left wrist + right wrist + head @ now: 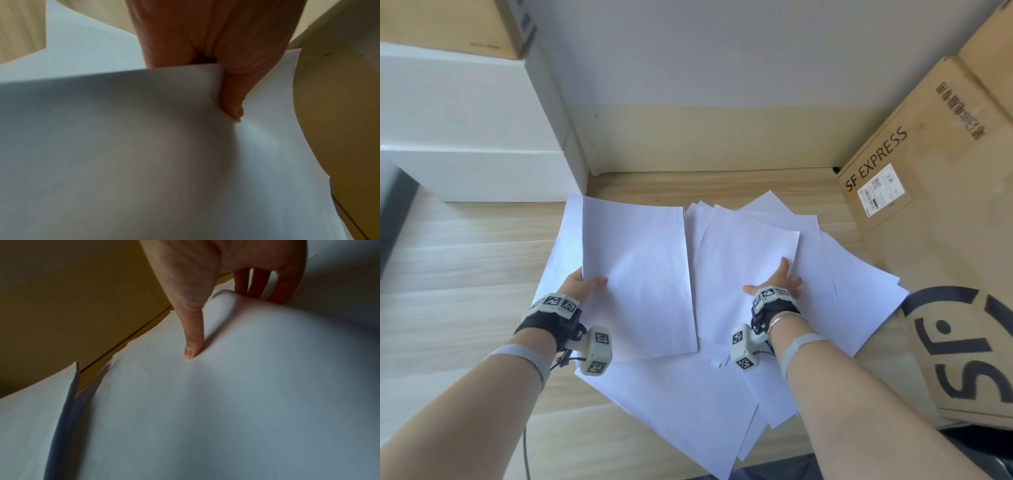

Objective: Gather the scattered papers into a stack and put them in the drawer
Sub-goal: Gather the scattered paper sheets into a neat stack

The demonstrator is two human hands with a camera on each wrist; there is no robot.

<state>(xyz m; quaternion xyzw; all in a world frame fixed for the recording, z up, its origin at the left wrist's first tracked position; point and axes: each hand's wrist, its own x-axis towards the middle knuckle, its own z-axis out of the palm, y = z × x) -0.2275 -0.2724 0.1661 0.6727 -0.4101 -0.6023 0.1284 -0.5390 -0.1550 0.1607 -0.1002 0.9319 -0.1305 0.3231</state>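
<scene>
Several white sheets (750,253) lie fanned and overlapping on the wooden desk (465,260). My left hand (589,279) pinches the left edge of one raised sheet (640,267), thumb on top and fingers hidden beneath it. In the left wrist view the thumb (232,104) presses on that sheet (123,146). My right hand (780,281) rests flat on the right pile with its fingers spread. The right wrist view shows its thumb (193,340) stretched out on the paper (246,386), which bulges up before the fingers (257,283). No drawer is in view.
Stacked white boxes (472,137) stand at the back left. A large cardboard box marked SF EXPRESS (928,212) walls off the right side and touches the papers. A wall closes the back. Some sheets overhang the desk's near edge (722,469).
</scene>
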